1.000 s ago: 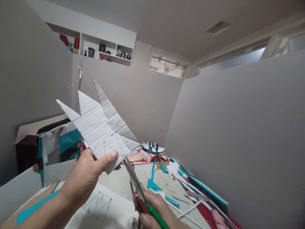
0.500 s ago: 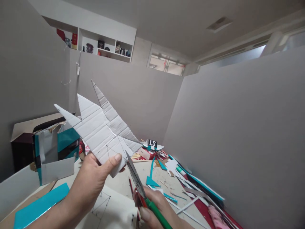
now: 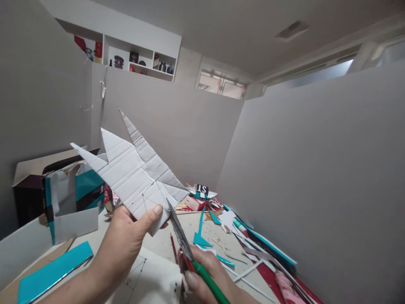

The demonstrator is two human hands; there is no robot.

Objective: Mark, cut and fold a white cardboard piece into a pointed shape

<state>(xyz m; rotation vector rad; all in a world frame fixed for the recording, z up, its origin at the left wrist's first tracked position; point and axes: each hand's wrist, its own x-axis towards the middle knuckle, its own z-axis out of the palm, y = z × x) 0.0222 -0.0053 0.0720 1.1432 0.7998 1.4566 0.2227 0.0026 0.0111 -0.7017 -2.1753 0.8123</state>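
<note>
Above the marked sheet [image 3: 158,272], my left hand [image 3: 123,238] pinches the white cardboard [image 3: 123,171]; my right hand [image 3: 213,270] grasps the scissors [image 3: 179,231], tips near the cardboard's edge. Brace the cardboard; hold blades square to its face.

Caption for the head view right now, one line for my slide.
Left hand holds creased, spiky white cardboard; right hand brings scissors to its lower edge.

Green handle [image 3: 209,282] (lower end) off-frame

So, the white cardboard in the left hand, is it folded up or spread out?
Spread out: the white cardboard shows a broad, creased face, with its pointed ends reaching apart.
</note>
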